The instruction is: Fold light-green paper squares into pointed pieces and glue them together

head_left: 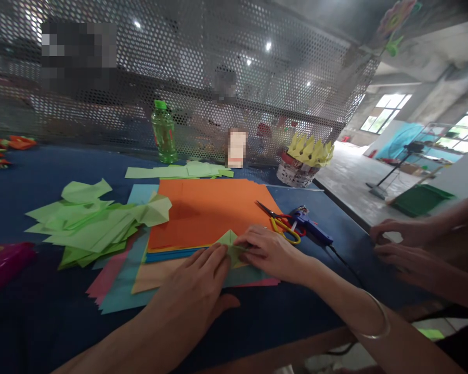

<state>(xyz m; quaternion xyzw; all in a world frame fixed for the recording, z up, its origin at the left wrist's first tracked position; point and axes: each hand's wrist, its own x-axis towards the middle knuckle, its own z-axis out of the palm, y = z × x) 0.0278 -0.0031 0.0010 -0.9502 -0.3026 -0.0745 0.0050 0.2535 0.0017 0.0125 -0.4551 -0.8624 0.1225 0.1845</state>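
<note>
While the left hand (206, 272) lies with fingers extended against folded green paper (230, 238) at the near edge of the orange paper stack (203, 210), the right hand (271, 252) pinches its other side; probably light, easily creased, best held by edges.

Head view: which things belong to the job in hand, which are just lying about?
Likely in the job:
left hand and right hand, both on green paper piece
stacked coloured sheets beneath
loose green papers

Seemingly lying about:
scissors, glue gun, untouched
bottle
yellow-topped pot

Fingers (218, 254) on green paper (230, 238) (small, folded)
</note>
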